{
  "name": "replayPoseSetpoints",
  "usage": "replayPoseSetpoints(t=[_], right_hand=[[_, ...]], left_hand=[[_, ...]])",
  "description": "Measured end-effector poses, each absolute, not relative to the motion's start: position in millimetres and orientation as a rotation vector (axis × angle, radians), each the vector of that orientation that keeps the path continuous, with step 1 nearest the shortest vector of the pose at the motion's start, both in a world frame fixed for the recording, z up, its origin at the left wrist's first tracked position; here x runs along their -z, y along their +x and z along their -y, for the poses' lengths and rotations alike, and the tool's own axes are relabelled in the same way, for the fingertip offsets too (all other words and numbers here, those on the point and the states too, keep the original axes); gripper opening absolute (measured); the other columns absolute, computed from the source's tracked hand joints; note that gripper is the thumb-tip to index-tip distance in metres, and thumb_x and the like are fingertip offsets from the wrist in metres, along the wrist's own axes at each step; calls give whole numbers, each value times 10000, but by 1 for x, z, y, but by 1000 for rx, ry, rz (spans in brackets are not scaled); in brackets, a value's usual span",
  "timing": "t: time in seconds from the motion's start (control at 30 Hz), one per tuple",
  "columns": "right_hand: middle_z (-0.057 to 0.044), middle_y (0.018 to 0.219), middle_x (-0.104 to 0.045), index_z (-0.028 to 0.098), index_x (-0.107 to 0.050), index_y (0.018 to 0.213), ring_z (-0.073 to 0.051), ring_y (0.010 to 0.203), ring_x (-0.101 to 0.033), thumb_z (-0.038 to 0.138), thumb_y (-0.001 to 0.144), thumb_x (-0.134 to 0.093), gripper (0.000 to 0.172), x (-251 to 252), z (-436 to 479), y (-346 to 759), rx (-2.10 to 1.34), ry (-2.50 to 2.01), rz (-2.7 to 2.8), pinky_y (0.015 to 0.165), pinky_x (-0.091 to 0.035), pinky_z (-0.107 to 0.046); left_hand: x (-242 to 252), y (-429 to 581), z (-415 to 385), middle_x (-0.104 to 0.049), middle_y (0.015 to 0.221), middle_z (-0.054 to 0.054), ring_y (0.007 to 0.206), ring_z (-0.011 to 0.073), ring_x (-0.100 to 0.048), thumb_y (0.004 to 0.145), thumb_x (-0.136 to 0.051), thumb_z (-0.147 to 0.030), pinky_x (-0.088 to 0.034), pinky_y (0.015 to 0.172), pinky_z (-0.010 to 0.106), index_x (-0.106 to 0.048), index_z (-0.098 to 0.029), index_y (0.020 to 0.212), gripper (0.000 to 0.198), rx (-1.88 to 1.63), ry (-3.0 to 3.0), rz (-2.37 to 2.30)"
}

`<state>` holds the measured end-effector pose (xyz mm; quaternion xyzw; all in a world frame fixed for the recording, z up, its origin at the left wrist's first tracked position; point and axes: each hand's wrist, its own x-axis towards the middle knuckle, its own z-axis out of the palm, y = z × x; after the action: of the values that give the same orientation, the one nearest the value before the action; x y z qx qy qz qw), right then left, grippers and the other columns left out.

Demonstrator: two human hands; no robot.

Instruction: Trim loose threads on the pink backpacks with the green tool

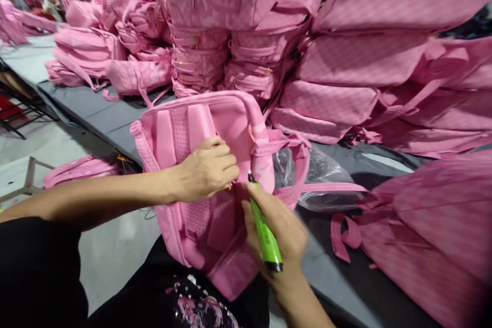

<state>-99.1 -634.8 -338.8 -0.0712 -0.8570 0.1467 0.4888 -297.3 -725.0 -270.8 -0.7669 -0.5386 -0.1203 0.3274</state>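
At the upper left of the frame, pink camouflage-patterned fabric backpacks [86, 47] lie heaped on a long grey-covered table [94, 105]; below them, a smaller-looking pink bag [82, 170] shows beyond my forearm. At centre, my left hand [209, 170] is curled inward against a pink fabric backpack with padded, mesh-striped panels [234, 125]; the fingertips are hidden, so I cannot tell what they pinch. This backpack leans between my black-clothed lap [126, 287] and the table. Just right of centre, my right hand [286, 225] is wrapped round a bright green, cylindrical, black-ended tool [266, 236]. Its narrow dark tip points up beside the left hand; contact with the fabric is unclear. The step in hand appears to be close work on the panel; the next move calls for a firm left hold and a carefully placed tip. Farther right lie a clear plastic bag [332, 177], stacked pink checkered backpacks [357, 61] and, at lower right, a large pink backpack [434, 220].
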Motion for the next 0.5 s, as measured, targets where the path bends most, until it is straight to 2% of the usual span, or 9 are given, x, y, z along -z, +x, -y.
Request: replayPoseSetpoints(t=[0.1, 0.23, 0.37, 0.5], right_hand=[[-111, 1173, -756, 263, -480, 1506, -256, 996, -739, 78, 928, -611, 620, 307, 627, -81, -10, 45, 2156, 829, -572, -380], [-96, 1224, -738, 291, -491, 1496, -268, 1012, -730, 174, 1007, -488, 502, 286, 599, -47, 155, 187, 2318, 835, -572, -403], [-62, 1109, -772, 333, -667, 1288, -226, 888, -735, 190, 1016, -451, 376, 330, 576, -26, 152, 161, 2422, 730, -578, -361], [-67, 1099, -776, 279, -686, 1237, -223, 980, -727, 190, 986, -515, 317, 381, 582, -14, -85, -79, 2371, 812, -571, -382]], left_hand=[[251, -262, 744, -623, 735, 41, 771, 214, -528, 919, -521, -205, -399, 830, 410, -582, -180, 780, 154, 431, -1867, 1449], [263, -215, 733, -668, 835, 76, 848, 239, -597, 897, -480, -162, -425, 785, 435, -607, -178, 877, 129, 516, -1819, 1800], [300, -216, 717, -738, 971, 79, 880, 220, -681, 938, -557, -239, -490, 732, 368, -662, -170, 977, 132, 324, -2229, 2078], [317, -248, 716, -752, 904, 61, 858, 204, -695, 997, -525, -292, -506, 759, 337, -696, -170, 936, 219, 332, -2368, 1962]])
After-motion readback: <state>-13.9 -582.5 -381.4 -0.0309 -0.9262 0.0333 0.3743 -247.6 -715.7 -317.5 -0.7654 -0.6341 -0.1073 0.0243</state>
